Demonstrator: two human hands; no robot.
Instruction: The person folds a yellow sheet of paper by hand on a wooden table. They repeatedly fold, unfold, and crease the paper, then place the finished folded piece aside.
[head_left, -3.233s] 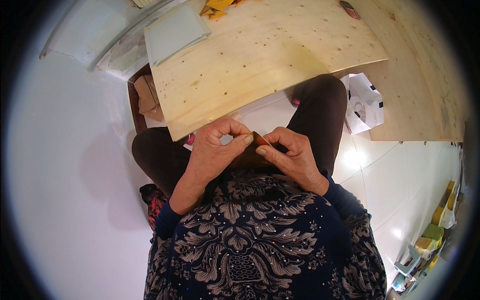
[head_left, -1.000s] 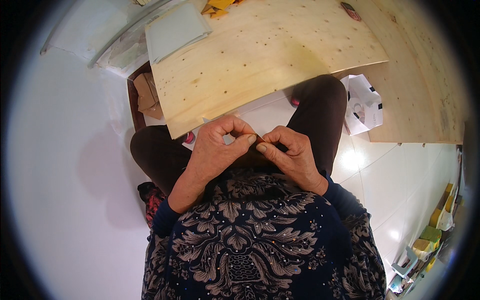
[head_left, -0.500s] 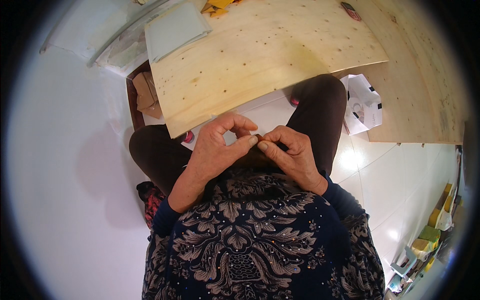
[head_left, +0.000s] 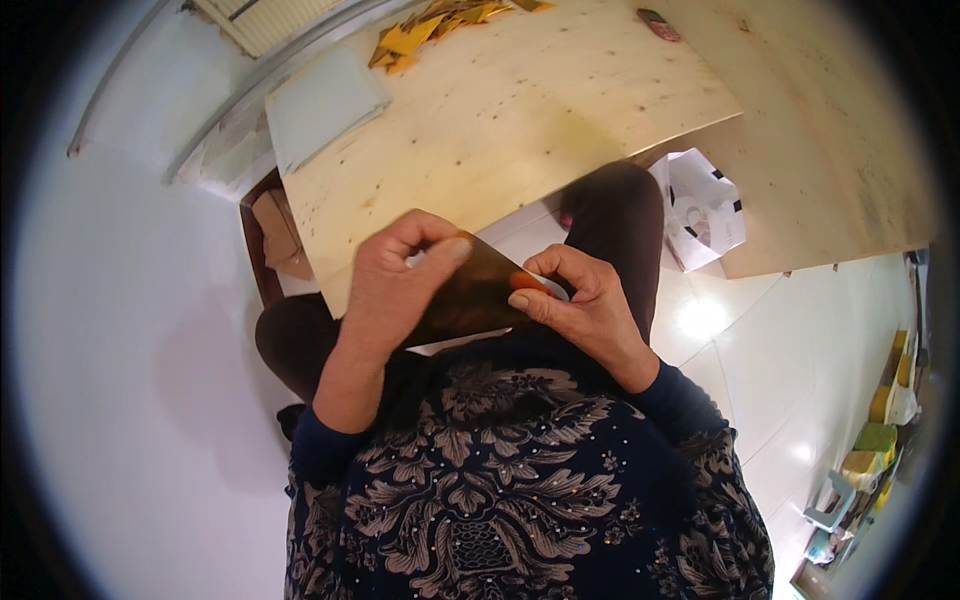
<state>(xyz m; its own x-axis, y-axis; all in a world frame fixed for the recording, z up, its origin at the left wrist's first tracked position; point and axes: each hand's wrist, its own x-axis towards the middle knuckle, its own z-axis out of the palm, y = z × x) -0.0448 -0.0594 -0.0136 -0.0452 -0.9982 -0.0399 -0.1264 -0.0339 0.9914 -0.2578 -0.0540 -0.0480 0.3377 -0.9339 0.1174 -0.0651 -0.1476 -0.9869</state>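
Observation:
Above my lap, a thin dark brown sheet (head_left: 475, 285) is stretched between my hands, its right corner glowing orange. My left hand (head_left: 395, 285) pinches the sheet's upper left edge between thumb and fingers. At the right corner, my right hand (head_left: 590, 305) grips the sheet between thumb and forefinger. The sheet slants down toward my body, and its lower part lies against my dark patterned top. What is behind the sheet is hidden.
Ahead stands a wooden table (head_left: 520, 120) with a stack of pale sheets (head_left: 325, 105), golden-yellow folded pieces (head_left: 430, 35) and a red mobile phone (head_left: 658, 25). A white bag (head_left: 705, 215) hangs or stands by its right side. Brown cardboard (head_left: 278, 232) sits below left.
My hands have moved apart, the left going up and left, and the sheet between them now shows spread out. The view has shifted slightly, bringing more golden pieces into sight.

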